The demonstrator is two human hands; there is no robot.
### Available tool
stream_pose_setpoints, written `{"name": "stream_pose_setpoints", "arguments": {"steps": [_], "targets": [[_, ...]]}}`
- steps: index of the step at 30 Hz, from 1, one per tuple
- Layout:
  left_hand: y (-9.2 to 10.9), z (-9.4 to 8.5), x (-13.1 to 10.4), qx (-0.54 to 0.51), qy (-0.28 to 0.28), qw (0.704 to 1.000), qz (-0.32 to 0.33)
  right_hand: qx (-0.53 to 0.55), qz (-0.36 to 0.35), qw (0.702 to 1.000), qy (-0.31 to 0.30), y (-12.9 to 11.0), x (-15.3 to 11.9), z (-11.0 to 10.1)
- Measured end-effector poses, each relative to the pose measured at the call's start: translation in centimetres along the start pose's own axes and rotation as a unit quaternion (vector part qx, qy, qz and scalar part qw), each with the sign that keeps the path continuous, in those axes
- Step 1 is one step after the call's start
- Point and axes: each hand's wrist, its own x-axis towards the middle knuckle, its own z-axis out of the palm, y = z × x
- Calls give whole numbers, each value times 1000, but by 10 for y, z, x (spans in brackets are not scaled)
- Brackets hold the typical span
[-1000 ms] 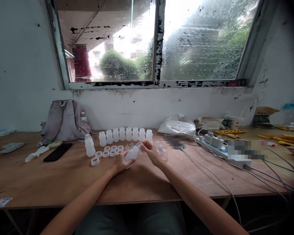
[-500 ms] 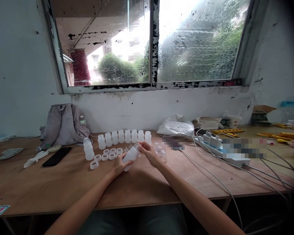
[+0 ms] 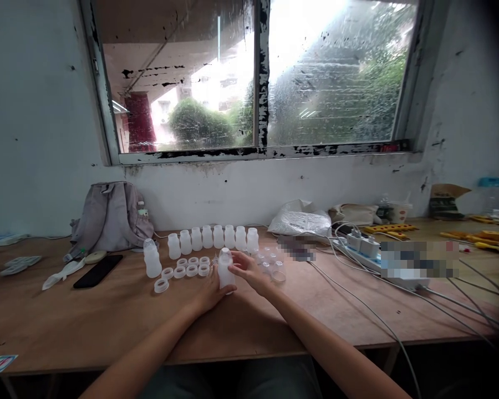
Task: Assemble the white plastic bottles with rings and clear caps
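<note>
I sit in what looks like small workshop: long brown wooden bench (image 3: 108,332) before me, frosted white plastic bottles (image 3: 207,236) in row, translucent ring collars (image 3: 192,274) lined up, white plastic power strip (image 3: 411,283), weathered metal-framed window (image 3: 263,83).

The brown desk (image 3: 108,327) carries a backpack (image 3: 108,219), a phone (image 3: 97,271), eight bottles (image 3: 207,237) in a row, rings (image 3: 179,272) in front of them, clear caps (image 3: 279,276), a bag (image 3: 301,221) and a power strip (image 3: 372,267).
</note>
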Motion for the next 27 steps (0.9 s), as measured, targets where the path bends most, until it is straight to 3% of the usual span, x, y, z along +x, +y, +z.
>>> {"name": "stream_pose_setpoints", "arguments": {"steps": [3, 9, 15, 17, 22, 27], "targets": [[3, -9, -3, 46, -8, 998, 35, -8, -1, 1000, -11, 2, -1, 0], [40, -50, 13, 2, 95, 994, 51, 0, 5, 1000, -24, 1, -2, -1], [77, -73, 47, 110, -28, 989, 90, 18, 6, 999, -31, 2, -4, 2], [86, -86, 54, 154, -36, 983, 91, 20, 12, 999, -23, 5, -5, 3], [90, -148, 73, 250, 32, 968, -6, -51, 9, 998, 24, 17, -5, 6], [64, -205, 84, 393, 67, 909, -119, -124, -11, 991, 48, 29, -4, 4]]}}
